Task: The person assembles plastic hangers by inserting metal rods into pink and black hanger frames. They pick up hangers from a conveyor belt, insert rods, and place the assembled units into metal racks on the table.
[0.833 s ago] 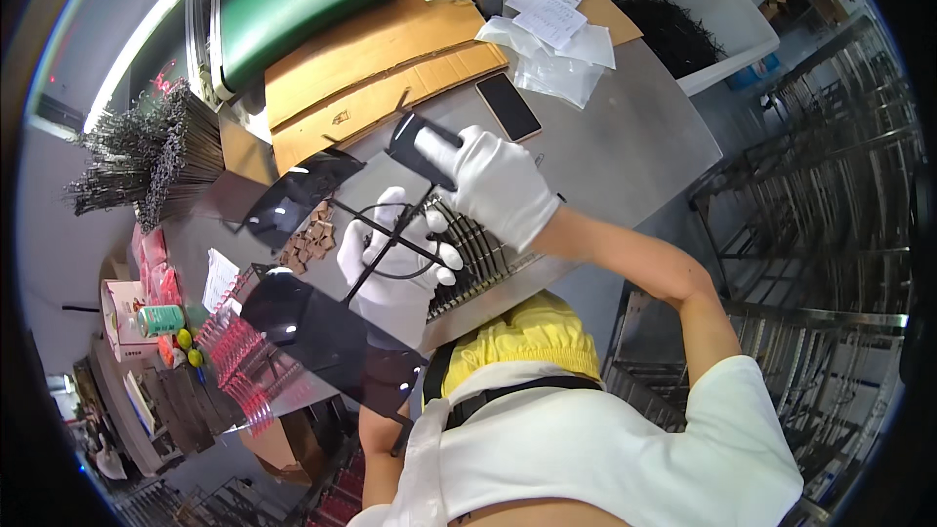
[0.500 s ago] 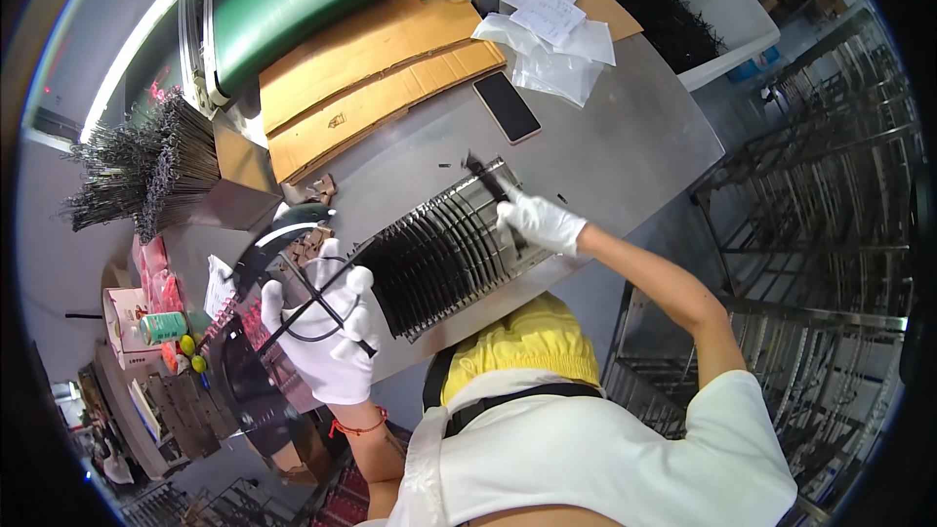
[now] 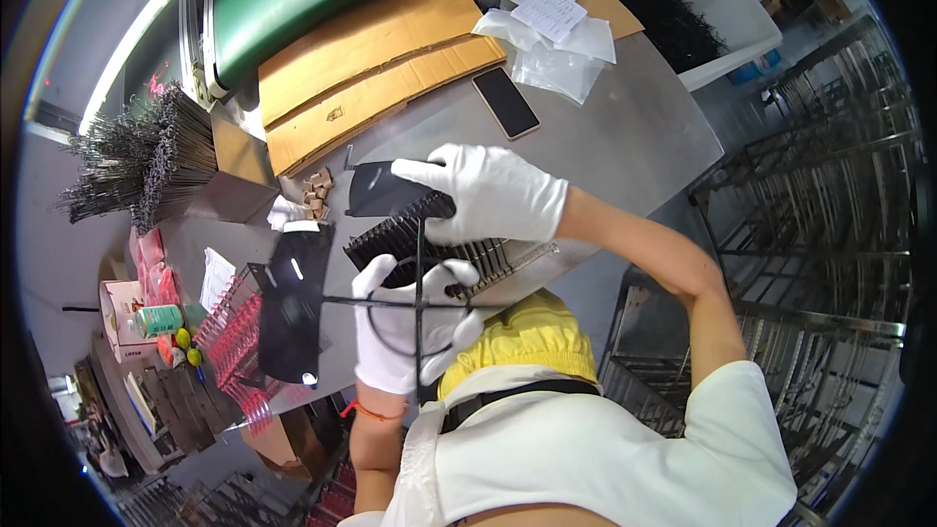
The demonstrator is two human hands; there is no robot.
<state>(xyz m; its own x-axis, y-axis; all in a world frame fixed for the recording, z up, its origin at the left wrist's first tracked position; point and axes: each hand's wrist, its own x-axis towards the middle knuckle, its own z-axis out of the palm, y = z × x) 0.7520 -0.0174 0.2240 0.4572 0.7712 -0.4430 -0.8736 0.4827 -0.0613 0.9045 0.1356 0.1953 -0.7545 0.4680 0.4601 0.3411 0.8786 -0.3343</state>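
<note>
The left hand [image 3: 398, 337] grasps a cross-shaped frame [image 3: 420, 278] with a left panel [image 3: 293, 317]; the right hand [image 3: 500, 193] grasps a far panel [image 3: 376, 191]; two arms look bare.

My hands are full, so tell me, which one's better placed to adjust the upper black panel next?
Probably your right hand: it's gripping the upper black panel, while your left hand supports the black cross-shaped frame.

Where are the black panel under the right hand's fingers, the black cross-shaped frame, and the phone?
Black panel [image 3: 379, 189], head view: its flat middle.
Black cross-shaped frame [image 3: 420, 304], head view: where its bars cross.
Phone [image 3: 507, 103], head view: middle of its dark screen.
</note>
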